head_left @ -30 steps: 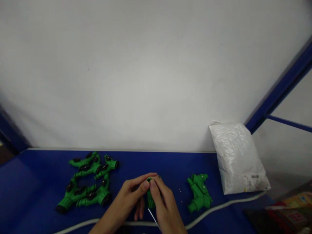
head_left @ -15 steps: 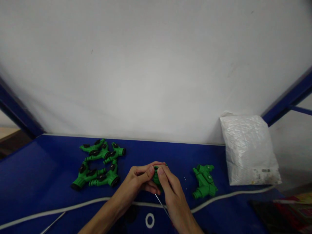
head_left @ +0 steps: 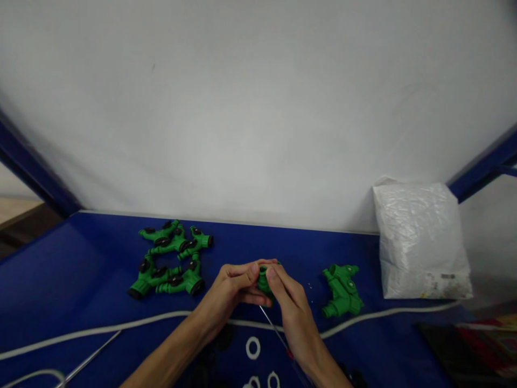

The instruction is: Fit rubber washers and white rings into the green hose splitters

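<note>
In the middle of the head view, my left hand [head_left: 238, 285] and my right hand [head_left: 287, 293] are both closed around a green plastic hose connector [head_left: 264, 280]. Both thumbs press near its ribbed, open end; fingers hide most of it. Below it runs a thin metal shaft with a red part, which looks like a screwdriver [head_left: 270, 320]; I cannot tell whether it lies on the table or is in my right hand. A white ring [head_left: 247, 348] lies just below my hands. To the right are green connector bodies [head_left: 342, 291] without black knobs.
Several green Y-shaped hose splitters [head_left: 167, 280] with black knobs lie on the blue table [head_left: 92, 258] at left. A white cable [head_left: 133, 321] crosses the front. A metal rod [head_left: 92, 357] lies front left. A white plastic bag [head_left: 422, 242] leans at right, before the wall.
The view has tilted down slightly, so more white rings show at the bottom edge. The green connector has turned a little in my hands, with its open end showing more.
</note>
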`<action>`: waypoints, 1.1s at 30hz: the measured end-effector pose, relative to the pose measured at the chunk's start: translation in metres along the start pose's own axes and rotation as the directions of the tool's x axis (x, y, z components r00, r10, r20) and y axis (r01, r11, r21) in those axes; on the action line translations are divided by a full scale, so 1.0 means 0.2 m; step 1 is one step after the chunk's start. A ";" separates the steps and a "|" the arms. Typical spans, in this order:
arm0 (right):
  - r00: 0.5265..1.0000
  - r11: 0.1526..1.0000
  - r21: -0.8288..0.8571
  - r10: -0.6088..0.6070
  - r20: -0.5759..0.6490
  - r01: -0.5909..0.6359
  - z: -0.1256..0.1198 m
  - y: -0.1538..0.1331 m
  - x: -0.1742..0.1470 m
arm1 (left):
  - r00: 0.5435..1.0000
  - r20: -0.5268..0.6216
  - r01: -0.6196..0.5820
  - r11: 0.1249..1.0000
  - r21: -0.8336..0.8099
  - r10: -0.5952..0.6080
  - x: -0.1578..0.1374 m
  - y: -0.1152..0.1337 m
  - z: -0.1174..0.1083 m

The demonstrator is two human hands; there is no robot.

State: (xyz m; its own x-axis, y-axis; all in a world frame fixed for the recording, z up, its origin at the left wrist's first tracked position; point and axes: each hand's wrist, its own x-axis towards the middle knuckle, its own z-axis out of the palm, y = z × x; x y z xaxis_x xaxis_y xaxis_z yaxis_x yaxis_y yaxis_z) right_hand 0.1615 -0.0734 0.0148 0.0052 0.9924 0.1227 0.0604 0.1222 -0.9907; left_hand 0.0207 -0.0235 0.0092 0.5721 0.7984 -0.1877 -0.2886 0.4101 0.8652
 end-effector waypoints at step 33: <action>0.996 0.991 -0.103 -0.084 -0.018 0.081 -0.01 0.03 0.00 | 1.000 -0.013 -0.020 0.999 -0.042 0.020 -0.02 0.00 0.02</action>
State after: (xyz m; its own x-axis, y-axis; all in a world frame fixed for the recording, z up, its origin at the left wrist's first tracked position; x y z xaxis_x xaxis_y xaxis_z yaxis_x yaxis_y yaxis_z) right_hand 0.1631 -0.0734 0.0097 0.0181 0.9784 0.2062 0.1627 0.2006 -0.9661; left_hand 0.0224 -0.0288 0.0116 0.5565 0.8119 -0.1763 -0.3318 0.4118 0.8487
